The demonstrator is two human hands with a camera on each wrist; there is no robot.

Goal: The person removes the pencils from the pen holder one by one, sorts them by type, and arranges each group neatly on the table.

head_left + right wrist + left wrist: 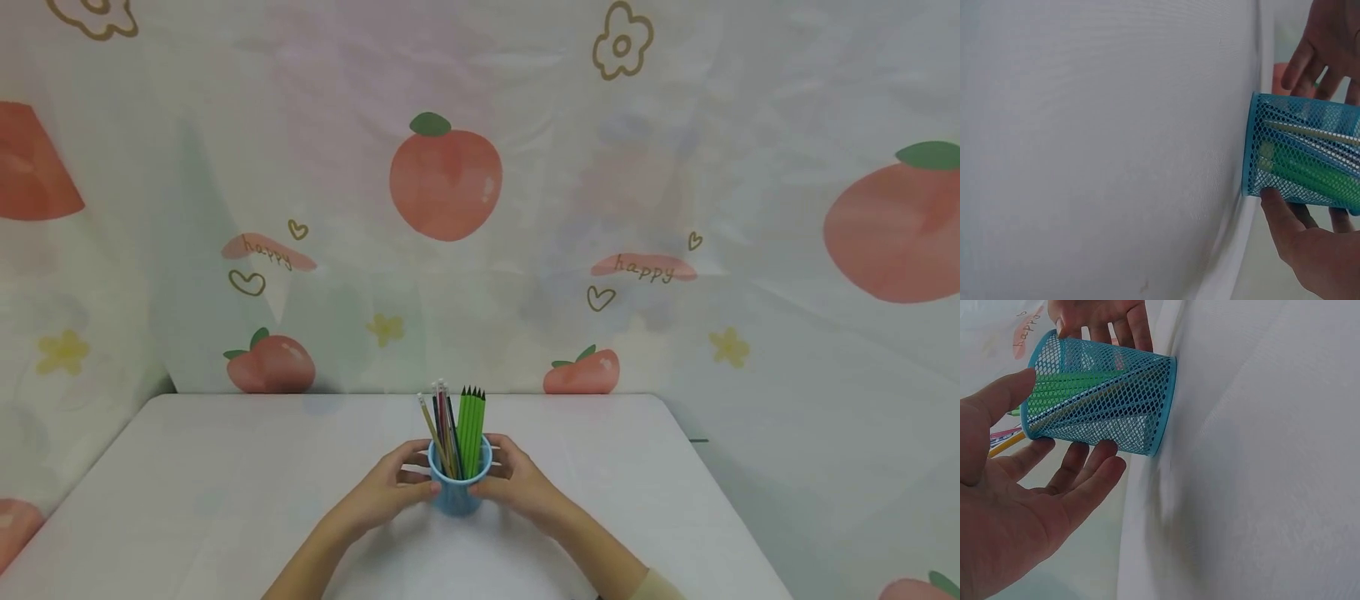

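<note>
A blue mesh pencil holder (pixel 456 499) stands upright between both hands near the middle of the table. Inside it, bright green pencils (pixel 470 429) with dark sharpened tips point up on the right. On the left of the holder lean several thinner pencils (pixel 441 421) of mixed colours, eraser ends up. My left hand (pixel 386 492) holds the holder's left side, thumb in front and fingers behind; in the left wrist view the fingertips touch the mesh (pixel 1104 394). From the other side, my right hand (pixel 525 483) grips it likewise. Whether its base touches the table cannot be told.
A white-covered table (pixel 247 500) spreads out around the hands. Behind its far edge hangs a pale curtain (pixel 480 317) printed with peaches, flowers and the word happy; it continues along the left and right sides.
</note>
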